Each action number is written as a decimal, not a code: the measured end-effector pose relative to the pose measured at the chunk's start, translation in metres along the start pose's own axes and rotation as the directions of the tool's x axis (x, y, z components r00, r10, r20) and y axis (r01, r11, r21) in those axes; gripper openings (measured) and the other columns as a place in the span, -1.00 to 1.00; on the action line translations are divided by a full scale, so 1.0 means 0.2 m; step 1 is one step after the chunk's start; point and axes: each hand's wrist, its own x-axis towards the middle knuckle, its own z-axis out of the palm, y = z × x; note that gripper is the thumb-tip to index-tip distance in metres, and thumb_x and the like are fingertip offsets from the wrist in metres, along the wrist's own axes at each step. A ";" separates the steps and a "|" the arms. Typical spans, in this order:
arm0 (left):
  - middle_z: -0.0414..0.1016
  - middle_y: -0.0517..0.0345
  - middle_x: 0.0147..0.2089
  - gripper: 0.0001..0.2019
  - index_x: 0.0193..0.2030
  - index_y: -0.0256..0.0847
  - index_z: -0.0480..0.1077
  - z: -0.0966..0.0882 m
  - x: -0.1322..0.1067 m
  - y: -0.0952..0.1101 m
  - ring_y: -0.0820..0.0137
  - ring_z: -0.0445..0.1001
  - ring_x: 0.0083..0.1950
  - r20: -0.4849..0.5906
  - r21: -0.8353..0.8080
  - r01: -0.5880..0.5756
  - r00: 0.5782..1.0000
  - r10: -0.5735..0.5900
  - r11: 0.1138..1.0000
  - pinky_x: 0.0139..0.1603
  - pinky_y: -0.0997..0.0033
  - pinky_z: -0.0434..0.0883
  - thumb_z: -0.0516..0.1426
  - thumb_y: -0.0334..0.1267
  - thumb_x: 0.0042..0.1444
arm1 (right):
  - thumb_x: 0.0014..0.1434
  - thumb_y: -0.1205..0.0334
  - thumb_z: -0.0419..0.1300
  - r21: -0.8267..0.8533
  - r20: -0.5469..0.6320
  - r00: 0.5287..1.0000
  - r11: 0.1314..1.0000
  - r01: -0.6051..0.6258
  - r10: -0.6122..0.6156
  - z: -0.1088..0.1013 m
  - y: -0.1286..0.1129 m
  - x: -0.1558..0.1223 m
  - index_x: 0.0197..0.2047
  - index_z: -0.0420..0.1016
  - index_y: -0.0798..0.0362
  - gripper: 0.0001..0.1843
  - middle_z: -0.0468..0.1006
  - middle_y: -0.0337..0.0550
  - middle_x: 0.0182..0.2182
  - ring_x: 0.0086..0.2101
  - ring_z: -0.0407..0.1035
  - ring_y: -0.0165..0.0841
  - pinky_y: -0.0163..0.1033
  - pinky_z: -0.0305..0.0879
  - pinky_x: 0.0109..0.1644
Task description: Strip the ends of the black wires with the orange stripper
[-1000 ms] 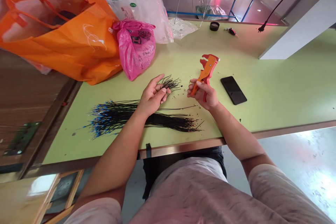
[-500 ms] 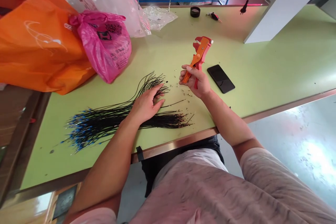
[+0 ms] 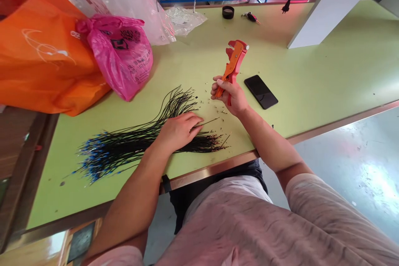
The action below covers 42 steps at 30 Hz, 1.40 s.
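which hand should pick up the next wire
Left, probably: the left hand rests on the black wires, while the right hand is occupied gripping the orange wire stripper.

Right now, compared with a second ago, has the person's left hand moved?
Yes. The left hand has dropped onto the black wires and sits slightly nearer the table's front edge.

My right hand [image 3: 229, 96] grips an orange wire stripper [image 3: 235, 62] upright, its red head pointing away from me. Left of the stripper, my left hand [image 3: 177, 131] rests flat on a loose bundle of thin black wires [image 3: 124, 147], their blue-tipped ends fanned farthest from it.
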 end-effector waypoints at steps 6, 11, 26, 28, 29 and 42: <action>0.72 -0.06 0.05 -0.69 -0.02 -0.12 0.64 -0.02 -0.01 -0.08 0.10 0.67 0.10 0.139 0.006 0.112 0.984 -0.112 0.994 0.14 0.09 0.62 0.08 -0.07 0.48 | 0.00 -0.24 0.62 -0.056 0.006 1.000 0.998 -0.007 0.007 0.01 0.02 -0.01 -0.04 0.51 -0.04 -0.34 0.57 -0.25 -0.28 -0.26 0.50 -0.37 -0.20 0.55 -0.12; 0.69 -0.08 -0.04 -0.73 -0.13 -0.12 0.56 -0.04 -0.01 -0.11 0.07 0.65 0.02 0.162 -0.002 0.154 0.975 -0.152 0.988 0.12 0.04 0.60 0.05 -0.12 0.45 | 0.01 -0.17 0.59 -0.122 -0.008 1.000 0.992 -0.018 0.017 0.03 0.03 -0.02 -0.05 0.52 -0.01 -0.40 0.57 -0.26 -0.31 -0.27 0.49 -0.37 -0.18 0.51 -0.11; 0.79 0.02 -0.06 -0.66 0.08 -0.13 0.60 -0.02 0.01 -0.08 0.20 0.73 -0.10 -0.062 -0.334 0.311 0.935 -0.350 0.890 0.08 0.18 0.64 0.15 0.03 0.43 | -0.04 -0.09 0.60 -0.413 0.026 0.985 0.899 -0.146 0.172 0.06 0.03 -0.04 -0.25 0.54 0.02 -0.52 0.58 -0.23 -0.36 -0.31 0.47 -0.37 -0.24 0.39 -0.23; 0.79 -0.01 -0.03 -0.68 0.06 -0.13 0.62 0.01 0.01 -0.06 0.19 0.74 -0.06 -0.077 -0.304 0.257 0.953 -0.292 0.918 0.10 0.17 0.64 0.14 0.00 0.44 | -0.04 -0.08 0.60 -0.392 -0.002 0.975 0.897 -0.204 0.221 0.06 0.03 -0.04 -0.27 0.53 0.02 -0.53 0.58 -0.22 -0.35 -0.34 0.44 -0.40 -0.27 0.35 -0.29; 0.79 -0.03 0.00 -0.68 0.06 -0.13 0.62 0.02 0.02 -0.05 0.18 0.74 -0.04 -0.083 -0.286 0.226 0.962 -0.259 0.931 0.11 0.16 0.65 0.14 -0.01 0.45 | -0.03 -0.06 0.59 -0.377 -0.016 0.972 0.899 -0.222 0.234 0.06 0.03 -0.03 -0.28 0.52 0.02 -0.54 0.58 -0.21 -0.34 -0.35 0.43 -0.41 -0.28 0.34 -0.31; 0.80 -0.07 -0.01 -0.72 0.03 -0.13 0.66 0.08 0.04 -0.01 0.13 0.74 0.04 -0.119 -0.219 0.099 0.985 -0.128 0.971 0.18 0.06 0.66 0.16 -0.07 0.50 | 0.07 0.00 0.61 -0.511 0.080 0.923 0.811 -0.286 0.377 -0.02 -0.10 -0.05 -0.43 0.47 0.02 -0.56 0.56 -0.13 -0.41 -0.38 0.45 -0.34 -0.27 0.37 -0.41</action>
